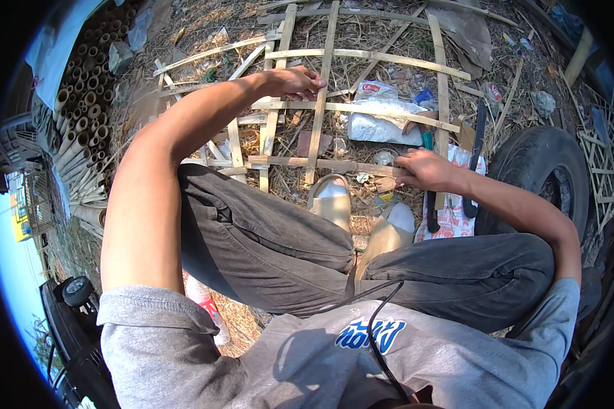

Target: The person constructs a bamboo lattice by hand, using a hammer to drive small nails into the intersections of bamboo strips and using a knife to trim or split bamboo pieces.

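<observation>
A lattice of pale split bamboo strips lies on the ground in front of me, crossing at wide gaps. At its upper middle, my left hand (297,83) has its fingers closed at the edge of an upright bamboo strip (319,112). My right hand (424,170) is lower and farther right, fingers closed around the right end of the lowest crosswise bamboo strip (341,165). The fingertips of both hands are partly hidden. Between the hands, a whitish block (385,127) sits under another crosswise strip (361,109).
By my right hand lie a long dark blade (479,133), a black handle (432,213) and a printed plastic sack (457,221). A tyre (542,174) stands at the right. Cut bamboo tubes (89,109) are stacked at the left. My sandalled feet (331,201) are close to the lattice.
</observation>
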Motion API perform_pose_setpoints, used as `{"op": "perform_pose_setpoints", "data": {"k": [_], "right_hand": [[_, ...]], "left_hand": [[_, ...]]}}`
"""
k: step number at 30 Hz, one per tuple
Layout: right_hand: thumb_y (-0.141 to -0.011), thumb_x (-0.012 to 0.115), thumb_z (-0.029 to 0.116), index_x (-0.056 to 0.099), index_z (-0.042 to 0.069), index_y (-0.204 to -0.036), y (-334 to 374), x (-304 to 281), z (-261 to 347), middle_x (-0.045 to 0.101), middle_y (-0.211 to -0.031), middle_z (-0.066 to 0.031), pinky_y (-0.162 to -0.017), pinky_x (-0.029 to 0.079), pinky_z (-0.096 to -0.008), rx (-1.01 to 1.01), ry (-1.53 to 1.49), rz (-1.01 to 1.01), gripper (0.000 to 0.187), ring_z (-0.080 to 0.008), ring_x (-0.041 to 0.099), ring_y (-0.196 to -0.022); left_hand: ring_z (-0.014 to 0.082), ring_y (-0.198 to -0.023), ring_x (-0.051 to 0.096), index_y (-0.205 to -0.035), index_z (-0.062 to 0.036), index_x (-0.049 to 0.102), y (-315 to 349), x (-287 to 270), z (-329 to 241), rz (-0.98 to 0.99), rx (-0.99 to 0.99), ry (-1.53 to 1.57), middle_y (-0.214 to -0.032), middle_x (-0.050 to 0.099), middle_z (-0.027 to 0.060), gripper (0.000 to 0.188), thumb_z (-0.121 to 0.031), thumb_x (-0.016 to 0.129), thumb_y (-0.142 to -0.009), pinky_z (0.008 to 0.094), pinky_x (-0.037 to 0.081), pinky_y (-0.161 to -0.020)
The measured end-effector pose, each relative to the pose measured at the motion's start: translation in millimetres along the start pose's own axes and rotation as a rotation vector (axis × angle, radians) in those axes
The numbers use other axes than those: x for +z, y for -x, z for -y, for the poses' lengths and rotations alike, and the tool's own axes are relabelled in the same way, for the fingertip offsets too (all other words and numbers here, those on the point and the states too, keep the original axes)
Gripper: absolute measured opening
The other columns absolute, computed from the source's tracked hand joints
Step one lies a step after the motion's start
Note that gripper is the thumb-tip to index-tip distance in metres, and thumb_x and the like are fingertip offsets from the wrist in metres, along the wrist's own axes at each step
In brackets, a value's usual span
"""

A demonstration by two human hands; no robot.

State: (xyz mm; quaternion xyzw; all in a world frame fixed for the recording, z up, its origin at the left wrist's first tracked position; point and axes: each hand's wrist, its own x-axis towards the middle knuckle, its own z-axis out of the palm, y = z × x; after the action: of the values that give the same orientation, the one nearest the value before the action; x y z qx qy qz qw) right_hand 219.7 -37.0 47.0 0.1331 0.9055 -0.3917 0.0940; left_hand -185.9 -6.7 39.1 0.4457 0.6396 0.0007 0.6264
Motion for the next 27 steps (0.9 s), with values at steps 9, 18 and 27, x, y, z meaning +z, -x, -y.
{"op": "perform_pose_setpoints", "data": {"k": [9,18,27], "right_hand": [[-0.089,0.074,0.022,0.067,-0.002,-0.113,3,-4,1,0.069,-0.093,-0.0212,-0.086,0.051,-0.0514,0.051,-0.014,0.004,0.034,-0.0417,0.065,-0.095],[-0.081,0.068,0.008,0.071,0.004,-0.111,8,12,8,0.067,-0.117,-0.0074,-0.094,0.046,-0.0389,-0.275,0.401,-0.157,0.030,-0.0244,0.059,-0.110],[-0.078,0.069,0.009,0.071,-0.001,-0.104,1,5,17,0.060,-0.137,-0.0125,-0.103,0.046,-0.0426,-0.285,0.299,-0.081,0.027,-0.0282,0.054,-0.123]], "left_hand": [[0.0094,-0.084,0.048,-0.104,-0.0083,0.067,15,9,-15,-0.016,0.089,-0.242,-0.088,0.054,-0.0019,0.063,-0.068,0.048,-0.102,0.0312,0.044,-0.080],[0.0101,-0.082,0.050,-0.114,-0.0115,0.070,13,20,-7,-0.091,0.113,-0.204,-0.087,0.058,-0.0029,0.057,-0.065,0.053,-0.101,0.0304,0.044,-0.078],[0.0078,-0.090,0.051,-0.120,-0.0118,0.068,2,22,14,-0.060,0.078,0.096,-0.095,0.063,-0.0050,0.043,-0.050,0.050,-0.108,0.0277,0.044,-0.089]]}}
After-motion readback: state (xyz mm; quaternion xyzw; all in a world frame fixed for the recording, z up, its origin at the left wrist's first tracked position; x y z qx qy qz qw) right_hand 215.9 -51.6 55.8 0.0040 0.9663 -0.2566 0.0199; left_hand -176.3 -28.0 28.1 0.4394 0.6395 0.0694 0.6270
